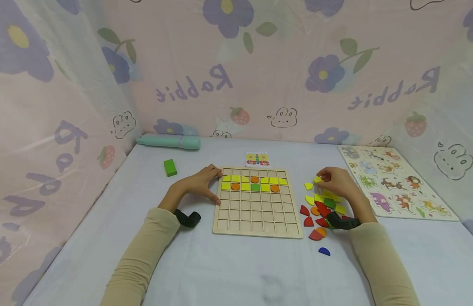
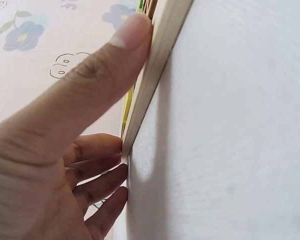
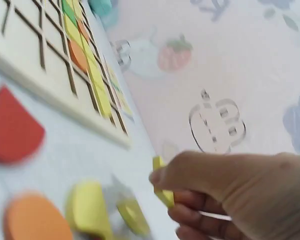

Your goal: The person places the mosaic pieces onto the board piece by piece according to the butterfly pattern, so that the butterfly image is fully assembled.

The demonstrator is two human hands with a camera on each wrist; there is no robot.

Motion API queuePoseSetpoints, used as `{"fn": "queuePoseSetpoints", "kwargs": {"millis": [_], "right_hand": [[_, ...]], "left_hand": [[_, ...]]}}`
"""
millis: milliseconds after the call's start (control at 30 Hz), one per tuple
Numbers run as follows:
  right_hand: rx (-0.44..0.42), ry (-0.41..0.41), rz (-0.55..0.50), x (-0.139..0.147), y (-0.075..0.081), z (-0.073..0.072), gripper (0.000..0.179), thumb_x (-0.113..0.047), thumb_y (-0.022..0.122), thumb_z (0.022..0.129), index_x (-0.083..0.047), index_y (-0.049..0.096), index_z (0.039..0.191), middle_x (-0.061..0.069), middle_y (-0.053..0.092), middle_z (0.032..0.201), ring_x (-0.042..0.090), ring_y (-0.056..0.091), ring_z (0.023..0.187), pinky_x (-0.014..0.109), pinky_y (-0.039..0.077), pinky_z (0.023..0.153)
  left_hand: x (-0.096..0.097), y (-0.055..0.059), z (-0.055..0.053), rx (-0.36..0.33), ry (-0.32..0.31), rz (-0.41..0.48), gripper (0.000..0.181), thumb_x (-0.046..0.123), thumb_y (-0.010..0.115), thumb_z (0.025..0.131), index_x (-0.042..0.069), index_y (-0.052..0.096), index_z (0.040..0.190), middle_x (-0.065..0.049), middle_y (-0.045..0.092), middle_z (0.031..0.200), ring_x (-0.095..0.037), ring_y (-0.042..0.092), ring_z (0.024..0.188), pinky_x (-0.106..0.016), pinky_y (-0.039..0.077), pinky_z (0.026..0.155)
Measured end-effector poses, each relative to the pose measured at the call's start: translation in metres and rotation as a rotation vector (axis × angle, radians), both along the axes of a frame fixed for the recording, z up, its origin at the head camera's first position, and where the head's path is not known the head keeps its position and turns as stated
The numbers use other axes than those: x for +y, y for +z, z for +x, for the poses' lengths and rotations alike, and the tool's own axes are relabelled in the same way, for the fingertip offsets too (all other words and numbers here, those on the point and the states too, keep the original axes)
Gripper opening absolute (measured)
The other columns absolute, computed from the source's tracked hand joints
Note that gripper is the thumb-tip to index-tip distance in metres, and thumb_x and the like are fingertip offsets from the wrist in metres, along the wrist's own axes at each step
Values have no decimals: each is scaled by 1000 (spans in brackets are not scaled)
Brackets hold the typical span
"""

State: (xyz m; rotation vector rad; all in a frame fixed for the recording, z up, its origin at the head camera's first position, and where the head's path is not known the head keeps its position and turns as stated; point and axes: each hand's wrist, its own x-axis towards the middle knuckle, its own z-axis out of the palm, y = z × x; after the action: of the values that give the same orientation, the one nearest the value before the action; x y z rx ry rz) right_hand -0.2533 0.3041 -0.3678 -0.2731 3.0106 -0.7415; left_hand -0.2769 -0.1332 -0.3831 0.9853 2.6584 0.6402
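A wooden grid board (image 1: pixel 260 217) lies on the white table. Two of its upper rows hold yellow tiles (image 1: pixel 245 186), orange discs (image 1: pixel 235 186) and a green square (image 1: pixel 255 187). My left hand (image 1: pixel 200 183) rests against the board's left edge, thumb and fingers spread along it. Between thumb and fingers, my right hand (image 1: pixel 339 183) pinches a small yellow tile (image 3: pixel 165 197) above the loose pieces to the board's right. I cannot tell this tile's full shape. Red quarter-round pieces (image 1: pixel 308 222), yellow ones and a blue half-round (image 1: pixel 324 251) lie there.
A small card with a butterfly pattern (image 1: pixel 257 159) lies just behind the board. At the back left are a teal tube-shaped object (image 1: pixel 169 142) and a green block (image 1: pixel 170 167). An animal puzzle board (image 1: pixel 397 182) lies at the right.
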Motion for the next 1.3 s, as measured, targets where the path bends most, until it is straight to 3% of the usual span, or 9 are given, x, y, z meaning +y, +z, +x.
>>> {"fn": "queuePoseSetpoints", "kwargs": {"millis": [100, 233, 333, 700, 933, 1033, 1300], "right_hand": [[57, 135, -52, -21, 1, -1, 31, -13, 71, 82, 2, 64, 108, 14, 63, 99, 26, 56, 88, 43, 49, 81], [61, 296, -120, -47, -1, 0, 30, -11, 71, 81, -3, 66, 110, 9, 64, 104, 23, 57, 91, 42, 50, 83], [41, 334, -144, -57, -6, 0, 29, -10, 72, 81, -4, 67, 109, 7, 65, 103, 21, 57, 91, 40, 50, 83], [109, 406, -168, -64, -19, -1, 13, -7, 73, 79, -10, 70, 92, 1, 65, 95, 19, 60, 90, 39, 52, 82], [117, 399, -156, -62, -21, -2, 10, -11, 73, 80, -14, 74, 90, -2, 63, 92, 18, 58, 89, 37, 52, 79], [99, 403, -142, -61, -19, -1, 13, -12, 73, 81, -13, 74, 93, -2, 65, 93, 17, 59, 89, 37, 52, 80], [80, 298, -62, -45, 0, 5, 20, -12, 71, 82, -8, 69, 101, 2, 65, 94, 18, 57, 86, 40, 51, 81]], "left_hand": [[0, 0, 0, -3, 2, 1, 92, 46, 82, 64, 2, 41, 134, -12, 38, 133, -26, 33, 127, -42, 27, 109], [-1, -2, -1, 2, -1, 4, 91, 46, 82, 64, 2, 41, 133, -11, 38, 133, -26, 33, 127, -42, 27, 109], [-1, -3, -1, 2, -5, 5, 91, 46, 82, 64, 3, 41, 133, -10, 38, 132, -25, 34, 126, -42, 27, 109], [0, -5, -2, 8, -9, 7, 89, 47, 82, 64, 4, 42, 132, -9, 38, 131, -24, 35, 123, -41, 29, 108], [-1, -4, -1, 14, -17, 5, 88, 46, 82, 65, 3, 43, 130, -10, 39, 130, -25, 35, 123, -42, 29, 108], [-1, -4, -1, 14, -16, 0, 89, 47, 82, 65, 3, 42, 131, -10, 39, 130, -25, 35, 123, -41, 29, 108], [-1, -1, -1, 1, -8, 4, 89, 46, 82, 65, 3, 41, 132, -11, 38, 132, -25, 34, 126, -42, 27, 109]]}}
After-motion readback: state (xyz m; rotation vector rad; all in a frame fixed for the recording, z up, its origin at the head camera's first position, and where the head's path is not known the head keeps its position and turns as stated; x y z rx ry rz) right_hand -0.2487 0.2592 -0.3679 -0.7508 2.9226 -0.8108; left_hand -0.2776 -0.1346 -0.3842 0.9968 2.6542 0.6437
